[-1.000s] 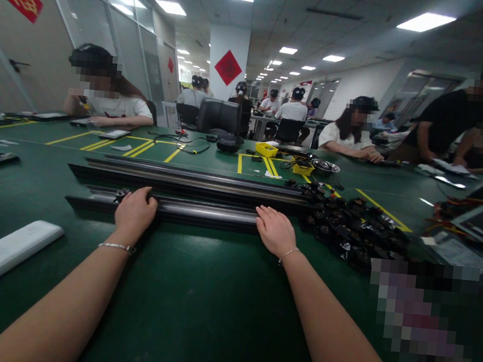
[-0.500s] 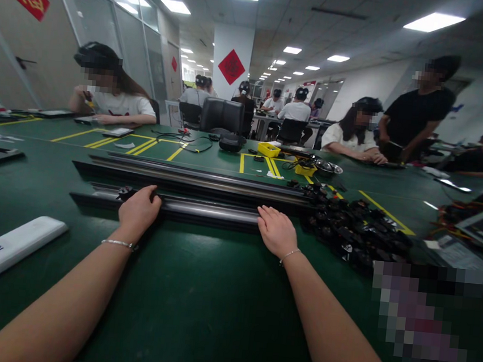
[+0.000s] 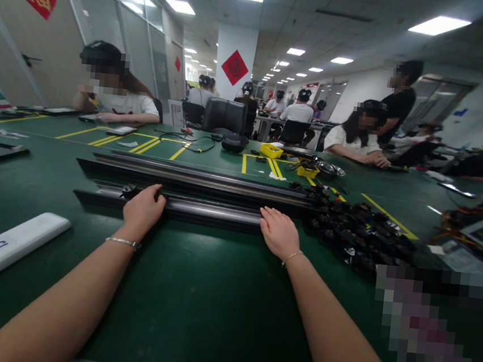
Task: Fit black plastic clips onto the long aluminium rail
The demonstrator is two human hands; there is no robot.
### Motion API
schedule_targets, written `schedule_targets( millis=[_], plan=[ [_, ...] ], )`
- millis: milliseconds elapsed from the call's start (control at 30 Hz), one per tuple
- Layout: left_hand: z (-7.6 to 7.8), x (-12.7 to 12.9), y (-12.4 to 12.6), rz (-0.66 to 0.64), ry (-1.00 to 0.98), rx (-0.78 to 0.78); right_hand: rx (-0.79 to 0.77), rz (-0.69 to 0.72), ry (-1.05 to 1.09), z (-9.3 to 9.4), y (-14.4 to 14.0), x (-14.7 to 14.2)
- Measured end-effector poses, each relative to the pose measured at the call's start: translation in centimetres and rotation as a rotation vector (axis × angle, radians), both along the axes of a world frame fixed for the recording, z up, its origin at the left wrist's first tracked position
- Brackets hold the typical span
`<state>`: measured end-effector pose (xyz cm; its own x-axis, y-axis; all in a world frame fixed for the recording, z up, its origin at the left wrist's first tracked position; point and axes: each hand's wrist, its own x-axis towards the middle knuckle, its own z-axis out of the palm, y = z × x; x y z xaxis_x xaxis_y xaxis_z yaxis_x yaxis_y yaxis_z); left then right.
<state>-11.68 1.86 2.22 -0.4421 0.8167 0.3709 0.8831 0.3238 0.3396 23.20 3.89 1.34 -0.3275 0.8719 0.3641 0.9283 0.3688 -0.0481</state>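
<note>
Two long dark metal rails lie side by side across the green table [image 3: 197, 290]. My left hand [image 3: 142, 210] grips the near rail [image 3: 208, 211] close to a small black fitting [image 3: 128, 190] on it. My right hand [image 3: 278, 231] rests flat on the same rail farther right, fingers together. The far rail [image 3: 199, 178] lies untouched behind. Both wrists wear thin bracelets.
A heap of black parts [image 3: 360, 232] lies right of the rails. A white bar [image 3: 8, 247] lies at the left front. Yellow bins [image 3: 269, 149], cables and a metal bowl [image 3: 330, 168] sit farther back. Other people sit and stand around the table's far side.
The view has shifted slightly; my hands stay on the near rail. A standing person at the right has moved leftward along the far side.
</note>
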Motion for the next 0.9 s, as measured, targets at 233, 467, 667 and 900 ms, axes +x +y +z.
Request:
schedule_targets(
  millis=[233,467,667,900],
  plan=[
    [0.19,0.32,-0.12,0.025,-0.023,-0.016,0.001,0.003,0.011,0.09,-0.12,-0.07],
    [0.19,0.28,-0.06,0.027,-0.024,-0.032,0.003,0.007,0.009,0.00,0.06,0.02],
    [0.18,0.36,-0.10,0.023,-0.028,-0.021,0.008,0.012,0.007,-0.03,0.08,0.10],
    [0.17,0.43,-0.21,-0.002,-0.024,-0.028,0.020,-0.010,0.010,0.35,-0.14,0.01]
  ],
)
